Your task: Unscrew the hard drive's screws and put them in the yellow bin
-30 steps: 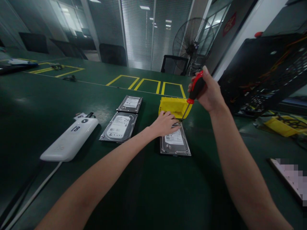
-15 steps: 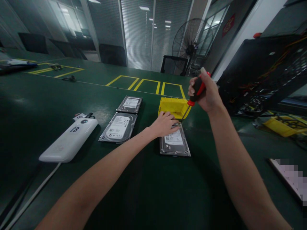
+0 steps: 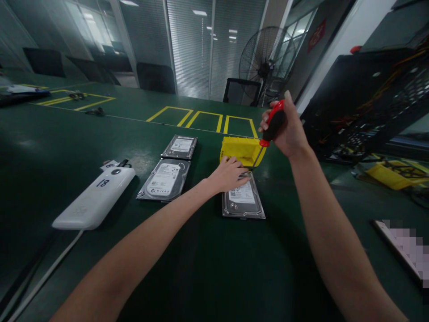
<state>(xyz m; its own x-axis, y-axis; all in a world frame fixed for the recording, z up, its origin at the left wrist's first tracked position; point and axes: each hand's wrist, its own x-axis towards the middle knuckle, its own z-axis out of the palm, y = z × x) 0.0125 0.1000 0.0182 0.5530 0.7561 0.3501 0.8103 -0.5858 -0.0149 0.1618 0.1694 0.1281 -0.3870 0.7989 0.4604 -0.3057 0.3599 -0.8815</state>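
My right hand [image 3: 288, 129] is closed around the red and black handle of a screwdriver [image 3: 272, 126]. Its shaft slants down to the far right corner of a silver hard drive [image 3: 242, 201] lying flat on the green table. My left hand [image 3: 229, 173] rests palm down on the far end of that drive, fingers stretched toward the screwdriver tip. A small yellow bin [image 3: 241, 150] stands just behind the drive. Two more hard drives, one nearer [image 3: 165, 180] and one farther [image 3: 180, 146], lie to the left.
A white power bank [image 3: 95, 199] marked 18 with a white cable lies at the left. A black wire rack [image 3: 368, 98] with cables stands at the right, a yellow tray [image 3: 392, 175] below it. A floor fan [image 3: 266, 60] and chairs stand beyond the table's far edge.
My right hand has turned the screwdriver handle back and forth while staying over the drive's corner. My left hand has stayed on the drive.
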